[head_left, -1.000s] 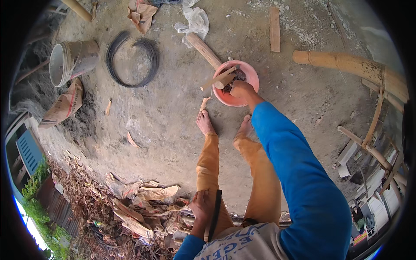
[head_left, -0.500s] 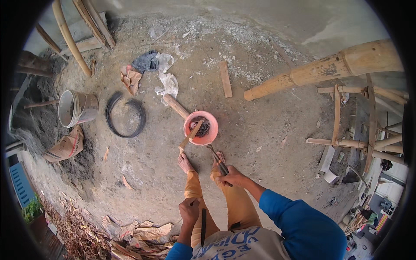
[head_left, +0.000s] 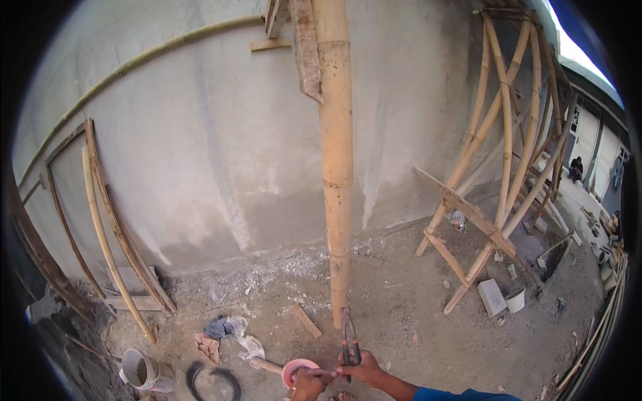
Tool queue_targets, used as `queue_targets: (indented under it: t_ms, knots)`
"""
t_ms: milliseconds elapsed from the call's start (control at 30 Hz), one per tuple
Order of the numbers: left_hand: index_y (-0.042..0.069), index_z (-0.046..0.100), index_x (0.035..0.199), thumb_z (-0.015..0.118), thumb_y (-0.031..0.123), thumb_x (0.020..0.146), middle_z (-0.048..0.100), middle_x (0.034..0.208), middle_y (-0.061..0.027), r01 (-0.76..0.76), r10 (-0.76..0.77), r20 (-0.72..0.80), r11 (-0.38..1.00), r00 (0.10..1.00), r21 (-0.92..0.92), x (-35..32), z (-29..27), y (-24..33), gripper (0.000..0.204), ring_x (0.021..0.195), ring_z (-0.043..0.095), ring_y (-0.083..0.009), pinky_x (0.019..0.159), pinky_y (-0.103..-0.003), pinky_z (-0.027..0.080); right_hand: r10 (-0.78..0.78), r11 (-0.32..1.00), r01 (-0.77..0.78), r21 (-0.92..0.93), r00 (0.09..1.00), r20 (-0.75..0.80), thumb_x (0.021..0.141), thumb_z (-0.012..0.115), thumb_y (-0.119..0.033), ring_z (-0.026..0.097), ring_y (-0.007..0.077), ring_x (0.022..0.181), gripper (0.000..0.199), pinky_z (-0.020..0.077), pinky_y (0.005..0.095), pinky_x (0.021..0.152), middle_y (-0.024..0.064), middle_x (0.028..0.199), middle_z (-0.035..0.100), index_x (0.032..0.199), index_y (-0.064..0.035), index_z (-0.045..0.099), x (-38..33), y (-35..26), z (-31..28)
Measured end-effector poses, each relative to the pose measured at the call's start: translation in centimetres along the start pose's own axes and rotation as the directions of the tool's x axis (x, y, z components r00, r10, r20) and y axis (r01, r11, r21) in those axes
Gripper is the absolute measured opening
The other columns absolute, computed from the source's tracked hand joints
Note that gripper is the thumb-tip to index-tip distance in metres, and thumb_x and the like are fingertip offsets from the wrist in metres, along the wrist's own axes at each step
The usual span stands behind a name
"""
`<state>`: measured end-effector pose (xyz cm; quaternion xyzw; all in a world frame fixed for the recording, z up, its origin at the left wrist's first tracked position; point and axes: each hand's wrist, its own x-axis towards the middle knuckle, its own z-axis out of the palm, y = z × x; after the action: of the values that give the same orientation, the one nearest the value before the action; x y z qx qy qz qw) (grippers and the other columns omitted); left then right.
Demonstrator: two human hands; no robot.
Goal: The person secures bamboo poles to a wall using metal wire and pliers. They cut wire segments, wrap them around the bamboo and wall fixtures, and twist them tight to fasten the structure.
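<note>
My right hand (head_left: 363,369) grips a pair of pincers (head_left: 346,347) by its dark handles, the jaws pointing up and away in front of the bamboo pole's foot. Close beside it, my left hand (head_left: 310,383) is closed, its fingertips reaching toward the right hand. What those fingers pinch, if anything, is too small to make out. Partly behind the left hand stands a pink bucket (head_left: 291,368), its contents mostly hidden. A wooden handle (head_left: 266,365) lies against the bucket's far left side.
Upright in front of me rises a thick bamboo pole (head_left: 336,167). A bamboo trestle (head_left: 498,167) stands at right by the grey wall (head_left: 267,134). At lower left are a white bucket (head_left: 148,374) and a black wire coil (head_left: 231,382). A person (head_left: 576,168) sits far right.
The view has tilted up from the ground to the wall. My left hand has risen from beside my thigh to near the right hand. The pincers now point upward.
</note>
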<state>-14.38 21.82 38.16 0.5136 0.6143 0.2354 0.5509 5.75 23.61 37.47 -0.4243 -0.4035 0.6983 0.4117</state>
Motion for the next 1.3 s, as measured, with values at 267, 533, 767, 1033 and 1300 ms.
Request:
queue_targets:
  t_ms: [267, 533, 767, 1033, 1300]
  knots:
    - [0.006, 0.077, 0.109, 0.071, 0.023, 0.093, 0.075, 0.092, -0.0077, 0.005, 0.001, 0.170, 0.999, 0.985, -0.038, 1.2, 1.8, 6.2, 0.024, 0.081, 0.066, -0.0191, 0.070, -0.034, 0.053, -0.204, 0.966, 0.249, 0.076, 0.906, -0.371, 0.091, 0.073, -0.013, 0.056, 0.0146, 0.061, 0.021, 0.0473, 0.0293, 0.053, 0.0035, 0.082, 0.062, 0.107, -0.0028, 0.064, -4.2, -5.8, -0.4]
    - [-0.002, 0.075, 0.102, 0.067, 0.029, 0.096, 0.072, 0.085, -0.0117, -0.332, 0.333, 0.055, 0.943, 0.941, -0.034, 2.6, 0.0, 5.9, 0.032, 0.075, 0.067, -0.0202, 0.066, -0.036, 0.056, -0.327, 0.903, 0.393, 0.173, 0.891, -0.317, 0.080, 0.074, 0.008, 0.072, 0.0269, 0.074, 0.027, 0.0590, 0.0380, 0.062, 0.0178, 0.087, 0.071, 0.099, -0.0023, 0.056, -2.7, -10.9, -12.9]
    - [0.004, 0.078, 0.100, 0.072, 0.017, 0.092, 0.078, 0.093, -0.0103, -0.415, 0.454, -0.007, 0.820, 0.891, 0.394, 7.9, 3.2, 12.8, 0.016, 0.081, 0.073, -0.0167, 0.075, -0.032, 0.055, -0.550, 0.618, 0.271, -0.738, 0.820, -0.159, 0.084, 0.076, -0.005, 0.072, 0.0202, 0.083, 0.028, 0.0561, 0.0314, 0.077, 0.0124, 0.089, 0.073, 0.105, 0.0011, 0.059, 1.1, -13.7, -24.2]
    - [0.008, 0.077, 0.101, 0.067, 0.021, 0.094, 0.075, 0.093, -0.0131, -0.565, 0.588, 0.104, 0.691, 0.802, 0.450, 12.0, 10.7, 23.4, 0.018, 0.086, 0.071, -0.0336, 0.077, -0.040, 0.055, -0.566, 0.711, 0.524, -0.469, 0.822, 0.059, 0.086, 0.075, -0.008, 0.057, 0.0126, 0.062, 0.019, 0.0486, 0.0321, 0.056, 0.0028, 0.082, 0.063, 0.101, -0.0049, 0.063, 4.6, -17.6, -23.6]
    - [0.003, 0.076, 0.106, 0.068, 0.021, 0.097, 0.075, 0.098, -0.0167, -0.581, 0.609, 0.108, 0.668, 0.786, 0.466, 12.5, 7.0, 27.3, 0.022, 0.088, 0.073, -0.0308, 0.078, -0.038, 0.055, -0.473, 0.729, 0.461, -0.506, 0.874, 0.114, 0.081, 0.082, -0.008, 0.067, 0.0116, 0.074, 0.027, 0.0531, 0.0286, 0.071, 0.0037, 0.080, 0.069, 0.101, 0.0009, 0.066, 6.1, -24.7, -23.3]
